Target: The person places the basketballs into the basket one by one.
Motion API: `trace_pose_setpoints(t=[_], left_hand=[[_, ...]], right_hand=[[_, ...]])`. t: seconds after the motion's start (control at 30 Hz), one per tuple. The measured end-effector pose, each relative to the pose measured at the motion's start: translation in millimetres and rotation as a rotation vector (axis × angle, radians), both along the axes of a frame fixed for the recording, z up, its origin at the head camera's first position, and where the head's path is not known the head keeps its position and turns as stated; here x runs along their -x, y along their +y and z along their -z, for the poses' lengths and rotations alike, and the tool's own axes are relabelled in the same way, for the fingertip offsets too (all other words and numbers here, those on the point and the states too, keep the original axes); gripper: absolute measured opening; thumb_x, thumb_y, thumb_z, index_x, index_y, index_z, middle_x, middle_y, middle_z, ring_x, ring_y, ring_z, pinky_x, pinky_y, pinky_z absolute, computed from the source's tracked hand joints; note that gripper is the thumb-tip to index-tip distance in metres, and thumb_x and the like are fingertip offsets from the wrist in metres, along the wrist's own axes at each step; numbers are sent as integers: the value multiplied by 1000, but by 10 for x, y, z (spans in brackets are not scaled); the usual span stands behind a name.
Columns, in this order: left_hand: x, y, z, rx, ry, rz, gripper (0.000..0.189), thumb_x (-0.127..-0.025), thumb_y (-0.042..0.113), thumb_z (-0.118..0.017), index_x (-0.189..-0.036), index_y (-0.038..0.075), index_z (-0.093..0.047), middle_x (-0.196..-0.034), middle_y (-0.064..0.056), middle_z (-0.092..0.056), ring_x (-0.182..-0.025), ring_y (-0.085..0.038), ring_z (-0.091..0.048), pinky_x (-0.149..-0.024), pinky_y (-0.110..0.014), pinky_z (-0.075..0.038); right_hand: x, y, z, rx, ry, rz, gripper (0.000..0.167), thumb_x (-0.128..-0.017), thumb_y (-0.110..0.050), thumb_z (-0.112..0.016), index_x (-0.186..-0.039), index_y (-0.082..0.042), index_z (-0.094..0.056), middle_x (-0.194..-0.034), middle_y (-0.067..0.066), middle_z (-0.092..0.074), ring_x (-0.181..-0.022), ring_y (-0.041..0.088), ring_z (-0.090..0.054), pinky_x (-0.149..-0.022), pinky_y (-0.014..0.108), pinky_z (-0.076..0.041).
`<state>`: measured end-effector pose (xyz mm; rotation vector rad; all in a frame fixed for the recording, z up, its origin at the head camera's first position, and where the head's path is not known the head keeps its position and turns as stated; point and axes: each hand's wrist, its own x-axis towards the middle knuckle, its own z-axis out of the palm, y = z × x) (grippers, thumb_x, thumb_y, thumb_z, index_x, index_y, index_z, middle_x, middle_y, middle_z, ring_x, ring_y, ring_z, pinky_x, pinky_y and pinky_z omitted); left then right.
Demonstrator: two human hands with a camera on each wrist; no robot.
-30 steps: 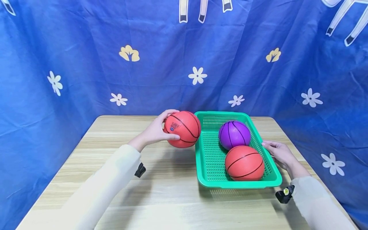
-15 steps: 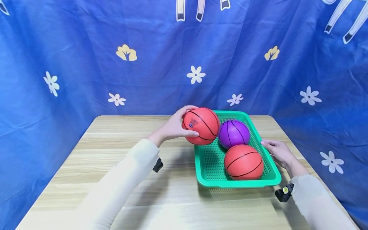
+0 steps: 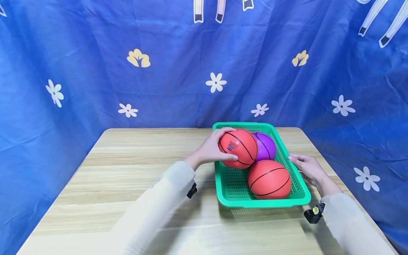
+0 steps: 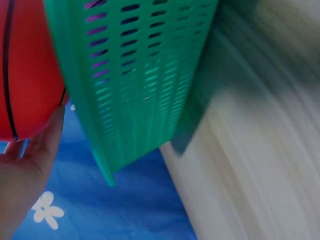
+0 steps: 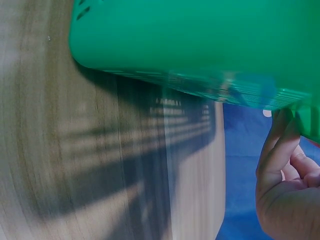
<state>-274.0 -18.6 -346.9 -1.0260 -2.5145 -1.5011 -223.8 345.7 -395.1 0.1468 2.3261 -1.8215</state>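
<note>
My left hand (image 3: 210, 149) grips an orange-red toy basketball (image 3: 241, 148) from its left side, fingers over the top and thumb in front. The ball is inside the outline of a green plastic basket (image 3: 264, 204), over its left part, and hides some of a purple basketball (image 3: 267, 146). A second orange-red basketball (image 3: 269, 180) lies in the front right of the basket. At the basket's right rim, my right hand (image 3: 310, 170) pinches the edge, thumb on top. In the right wrist view its fingers (image 5: 280, 145) reach up under the rim.
The basket stands on a light wood-grain table (image 3: 127, 170), right of its middle. Behind and beside the table hangs a blue cloth (image 3: 178, 71) printed with white flowers.
My left hand has carried its basketball rightward from beside the basket's left rim to over the inside, and lower in the last half second. The right hand stays at the rim.
</note>
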Motion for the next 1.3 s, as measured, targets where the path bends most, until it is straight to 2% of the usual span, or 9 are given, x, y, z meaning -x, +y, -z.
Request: trace_pose_setpoints(t=[0.2, 0.37, 0.47, 0.73, 0.9, 1.07, 1.3], left_hand=[[-22, 54, 88, 28, -10, -28, 78, -66, 31, -87, -133, 29, -49, -127, 0, -46, -114, -14, -44, -85, -34, -49], [-30, 88, 123, 56, -19, -54, 79, -66, 35, -87, -134, 32, -48, -126, 0, -45, -112, -14, -46, -82, -33, -51], [-30, 112, 158, 84, -12, -67, 80, -65, 39, -87, -134, 32, -47, -126, 1, -45, -110, -14, -48, -81, -33, -51], [-39, 111, 254, 84, -33, -101, 83, -65, 39, -86, -135, 31, -43, -126, -2, -46, -109, -17, -50, -82, -35, -50], [-40, 82, 281, 130, -10, -108, 87, -65, 41, -86, -137, 28, -39, -129, -2, -48, -115, -20, -47, -89, -38, -46], [-35, 54, 319, 182, 37, -99, 90, -66, 40, -86, -138, 20, -36, -132, -1, -50, -119, -18, -45, -101, -41, -31], [-56, 41, 380, 215, 41, -118, 91, -64, 42, -86, -137, 18, -36, -131, -3, -50, -121, -20, -43, -101, -42, -32]], right_hand=[[4, -15, -16, -9, -12, 6, 67, -98, -34, -54, -144, 8, -31, -116, 3, -61, -87, 6, -65, -79, 32, -54], [116, 115, 131, 18, -24, 2, 77, -90, -43, -64, -143, 4, -35, -114, -1, -63, -92, 11, -66, -80, 35, -54], [166, 173, 198, 40, -39, 20, 81, -85, -46, -69, -142, 2, -39, -108, -7, -64, -93, 13, -66, -80, 36, -54], [20, -4, -4, -8, 1, -2, 69, -96, -36, -56, -143, 8, -31, -115, 1, -62, -88, 8, -66, -78, 33, -54], [4, -14, -32, -3, -10, 11, 67, -97, -34, -54, -144, 8, -30, -123, 10, -59, -87, 7, -66, -78, 32, -54], [16, -2, -15, 5, -7, 21, 67, -97, -34, -56, -143, 8, -32, -115, 4, -62, -86, 7, -66, -77, 31, -55], [1, -10, -16, -4, -14, 16, 69, -96, -36, -56, -144, 8, -31, -110, -2, -63, -86, 5, -66, -79, 31, -54]])
